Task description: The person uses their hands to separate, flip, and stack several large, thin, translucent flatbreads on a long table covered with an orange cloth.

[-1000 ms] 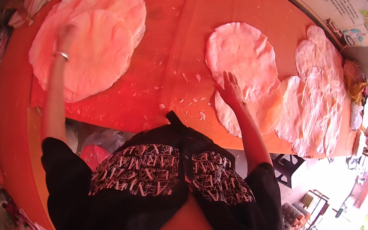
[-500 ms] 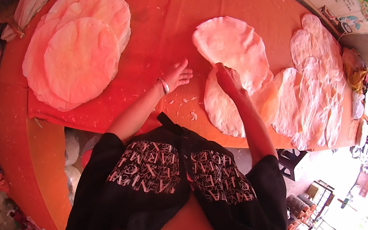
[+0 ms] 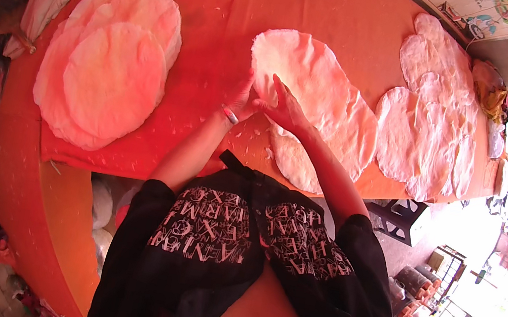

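Nearest to us, we are seeing a black top with pale lettering [image 3: 234, 236] filling the lower middle of the view, and 2 bare forearms are reaching up from it to the orange worktop [image 3: 224, 12]. Our left hand [image 3: 242, 97], with a pale band at its wrist, is lying against the near left edge of a thin round sheet of dough [image 3: 295, 71], fingers curled loosely; whether it is pinching the edge or only touching it we cannot tell. Our right hand [image 3: 283, 104] is resting just beside the left, fingers stretched out and held together, pressing flat on the same edge of that sheet and gripping nothing that we can see. The sheet is lying at the middle of the worktop, overlapping other round sheets [image 3: 339, 132] that are running down toward the near edge. To the left, well apart, a stack of round sheets [image 3: 110, 74] is lying flat on the worktop, with a pale cloth bundle [image 3: 40, 8] beyond its far left side. Farther right, more thin sheets [image 3: 432, 114] are spreading in an overlapping row toward the bright end of the worktop.
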`<control>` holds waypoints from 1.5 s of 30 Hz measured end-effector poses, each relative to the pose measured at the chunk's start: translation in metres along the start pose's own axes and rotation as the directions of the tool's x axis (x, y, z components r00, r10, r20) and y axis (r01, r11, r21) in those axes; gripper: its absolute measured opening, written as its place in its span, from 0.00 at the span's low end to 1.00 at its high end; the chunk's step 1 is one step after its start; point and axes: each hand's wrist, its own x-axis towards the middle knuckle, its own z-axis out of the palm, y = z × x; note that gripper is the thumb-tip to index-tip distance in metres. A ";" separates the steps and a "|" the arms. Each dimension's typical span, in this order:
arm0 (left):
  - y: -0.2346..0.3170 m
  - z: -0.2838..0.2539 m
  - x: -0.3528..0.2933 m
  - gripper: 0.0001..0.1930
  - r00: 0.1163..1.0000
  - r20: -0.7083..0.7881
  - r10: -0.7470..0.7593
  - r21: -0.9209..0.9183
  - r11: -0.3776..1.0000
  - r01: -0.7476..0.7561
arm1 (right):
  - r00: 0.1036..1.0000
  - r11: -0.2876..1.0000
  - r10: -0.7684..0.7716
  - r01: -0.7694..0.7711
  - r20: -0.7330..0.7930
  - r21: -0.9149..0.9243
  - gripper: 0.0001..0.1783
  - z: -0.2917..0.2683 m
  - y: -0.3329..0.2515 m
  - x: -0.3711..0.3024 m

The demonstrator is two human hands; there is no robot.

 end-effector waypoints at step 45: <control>0.086 -0.071 -0.069 0.29 0.985 -0.083 0.149 -0.063 0.986 -0.155 | 0.721 0.659 -0.539 0.683 0.437 -0.315 0.26 0.001 0.061 -0.033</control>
